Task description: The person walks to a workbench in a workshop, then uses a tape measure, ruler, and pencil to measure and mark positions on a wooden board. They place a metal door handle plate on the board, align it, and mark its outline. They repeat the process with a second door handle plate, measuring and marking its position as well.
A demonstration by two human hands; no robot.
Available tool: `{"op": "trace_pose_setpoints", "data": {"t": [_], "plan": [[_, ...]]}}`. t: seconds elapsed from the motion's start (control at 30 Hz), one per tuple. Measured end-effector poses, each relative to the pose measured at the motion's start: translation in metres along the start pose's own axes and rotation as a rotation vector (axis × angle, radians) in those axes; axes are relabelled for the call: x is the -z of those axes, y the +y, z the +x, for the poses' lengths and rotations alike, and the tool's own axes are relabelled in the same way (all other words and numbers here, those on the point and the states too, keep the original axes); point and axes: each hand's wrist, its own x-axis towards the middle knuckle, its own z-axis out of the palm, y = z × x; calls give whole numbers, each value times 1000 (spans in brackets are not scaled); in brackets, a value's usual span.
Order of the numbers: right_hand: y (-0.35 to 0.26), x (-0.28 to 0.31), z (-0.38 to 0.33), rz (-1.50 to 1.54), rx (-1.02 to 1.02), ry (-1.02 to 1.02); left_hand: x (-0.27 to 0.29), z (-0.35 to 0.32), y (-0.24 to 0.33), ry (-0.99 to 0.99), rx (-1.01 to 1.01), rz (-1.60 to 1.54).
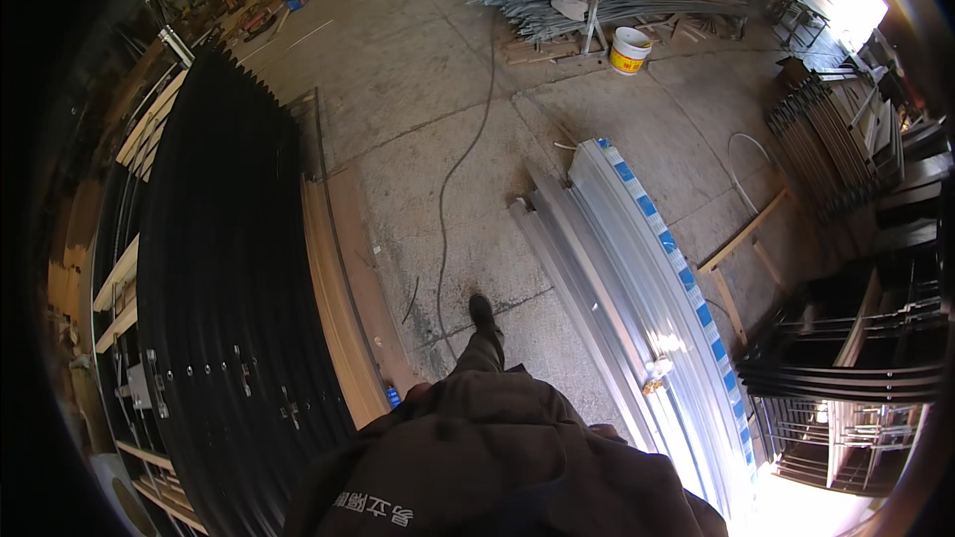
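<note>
A small part of my left hand [418, 392] shows past the front of my dark jacket, its fingers mostly hidden. Right beside it is a small blue object [394, 397]; whether the hand holds it I cannot tell. Only a sliver of my right hand [604, 431] appears at the jacket's other side, close to a stack of long silvery metal profiles [622, 268]. What that hand holds, if anything, is hidden. One dark shoe [481, 310] is stepping forward on the concrete floor.
Black ribbed panels [224, 259] stand at the left beside long brown boards [343, 288]. A dark cable [445, 209] runs along the floor ahead. Farther off are a white and yellow bucket [630, 51] and racked metal bars [557, 10]. Dark frames [846, 338] are stacked at right.
</note>
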Motion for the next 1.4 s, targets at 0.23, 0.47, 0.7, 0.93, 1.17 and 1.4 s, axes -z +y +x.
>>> {"op": "trace_pose_setpoints", "data": {"t": [0.23, 0.47, 0.7, 0.93, 1.17, 1.4], "plan": [[-68, 89, 76, -296, 115, 252, 139, 140, 96, -107, -46, 68], [-288, 251, 237, -111, 51, 171, 268, 212, 127, -4, 87, 14], [-336, 347, 369, -320, 249, 149, 328, 307, 86, -15, -48, -71], [-318, 445, 552, -374, -49, -60, 431, 386, 116, 143, 64, -99], [-594, 648, 686, 636, -364, 97, 575, 518, 203, 190, 144, -108], [-726, 718, 810, 685, -127, 162, 683, 677, 181, 87, 102, 131]]}}
